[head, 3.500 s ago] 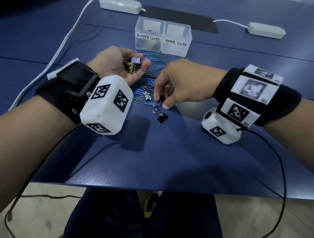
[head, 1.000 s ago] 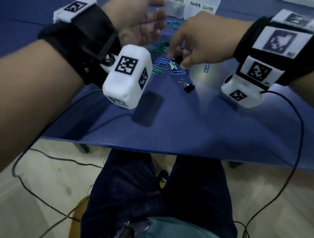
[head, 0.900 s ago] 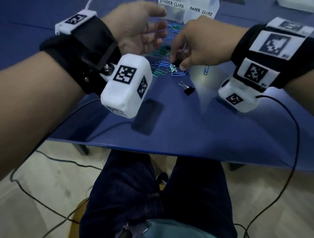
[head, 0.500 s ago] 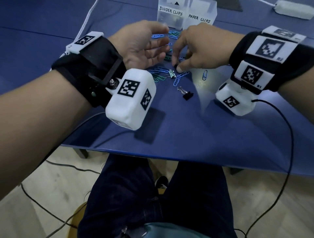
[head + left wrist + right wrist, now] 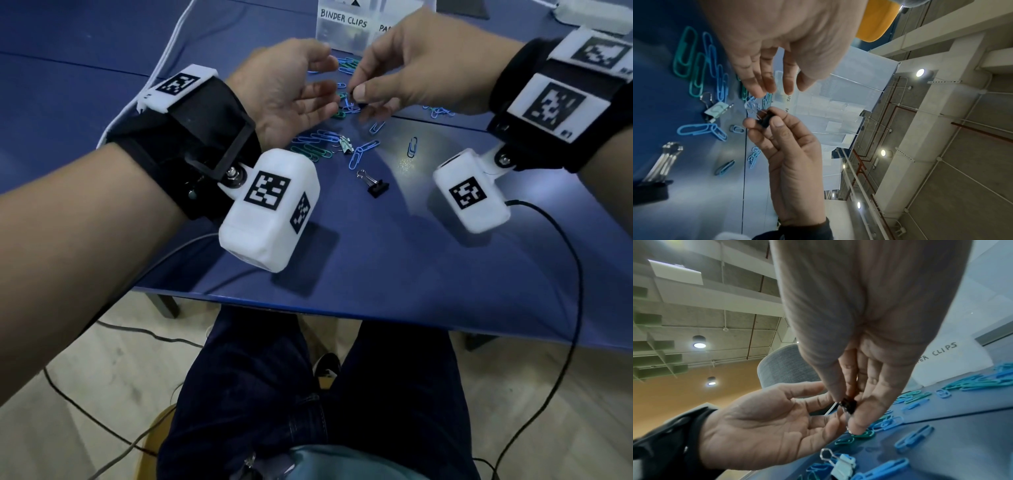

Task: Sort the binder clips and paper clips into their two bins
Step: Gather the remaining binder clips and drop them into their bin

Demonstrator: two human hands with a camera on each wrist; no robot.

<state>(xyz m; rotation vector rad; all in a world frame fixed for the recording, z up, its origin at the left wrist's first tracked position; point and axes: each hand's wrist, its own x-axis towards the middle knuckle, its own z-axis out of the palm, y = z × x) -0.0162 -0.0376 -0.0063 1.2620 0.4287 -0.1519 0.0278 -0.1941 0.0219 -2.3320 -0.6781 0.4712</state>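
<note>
My right hand [image 5: 363, 92] pinches a small black binder clip [image 5: 847, 404] between thumb and fingertips, just above the scattered clips. The same clip [image 5: 765, 119] shows in the left wrist view. My left hand [image 5: 298, 99] lies palm up and open beside it, with nothing in the palm [image 5: 764, 426]. On the table lie another black binder clip [image 5: 376, 186], a pale binder clip [image 5: 344, 145] and several blue and green paper clips [image 5: 315, 144]. The bin labelled BINDER CLIPS [image 5: 342, 29] stands just behind the hands. The paper clips bin [image 5: 941, 356] is partly hidden by my right hand.
The blue table's front edge [image 5: 308, 305] runs close to my lap. A white cable [image 5: 171, 51] crosses the table at the left, and a black cable [image 5: 565, 257] hangs from my right wrist camera. A white box [image 5: 596, 15] lies at the far right.
My left palm held binder clips 3.5 s ago and is now empty. My right hand has lifted a small black binder clip from the pile and brought it up beside the left palm.
</note>
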